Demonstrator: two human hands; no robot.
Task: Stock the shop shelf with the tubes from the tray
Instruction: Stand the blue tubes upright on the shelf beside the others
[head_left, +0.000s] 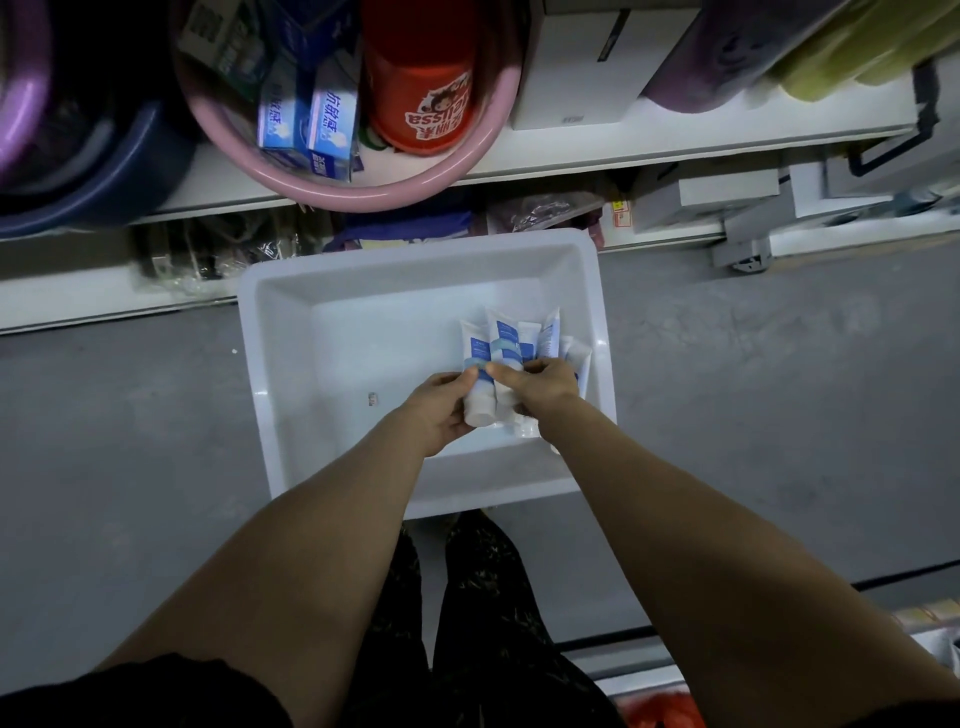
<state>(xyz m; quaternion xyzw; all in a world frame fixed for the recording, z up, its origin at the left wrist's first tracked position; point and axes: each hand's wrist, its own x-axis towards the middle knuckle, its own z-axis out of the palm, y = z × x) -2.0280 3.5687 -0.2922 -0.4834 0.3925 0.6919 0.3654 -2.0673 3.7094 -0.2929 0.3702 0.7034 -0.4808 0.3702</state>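
While in tray (363, 338), tubes (505, 335) between fingers (500, 372).

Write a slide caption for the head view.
In a white tray beside the shelf, left hand and right hand grip tubes.

Left of the grip, the tray (291, 332) floor is bare apart from 1 small scrap (372, 399), giving open passage to the left wall. Right of the grip, loose tubes (553, 332) fill the gap to the near right wall. Beyond the grip: far wall, then the shelf (623, 150) edge. A pink basin (363, 195) projects past it.
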